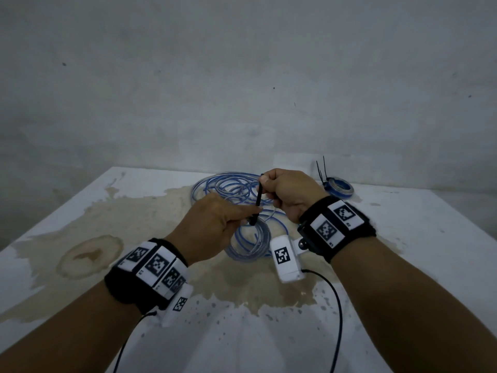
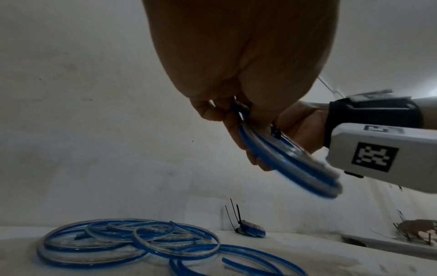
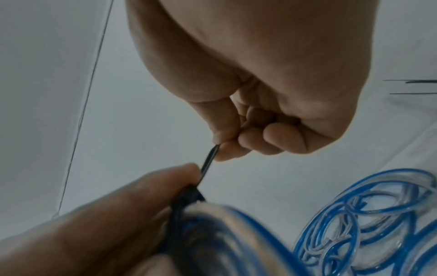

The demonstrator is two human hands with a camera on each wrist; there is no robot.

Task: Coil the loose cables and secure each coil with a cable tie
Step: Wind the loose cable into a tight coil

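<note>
My left hand (image 1: 215, 224) grips a small coil of blue and clear cable (image 1: 248, 244), held above the table; the same coil (image 2: 290, 164) hangs from its fingers in the left wrist view. A black cable tie (image 1: 257, 200) wraps the coil where the left fingers (image 3: 165, 179) pinch it. My right hand (image 1: 285, 192) pinches the tail of the cable tie (image 3: 209, 164) between thumb and forefinger, up and away from the coil. Loose blue and clear cable (image 1: 226, 188) lies in loops on the table behind both hands.
A finished small coil (image 1: 338, 187) with two black tie tails sticking up sits at the back right of the white, stained table (image 1: 80, 211). A grey wall rises just behind the table. Black sensor leads (image 1: 339, 319) trail from my wrists.
</note>
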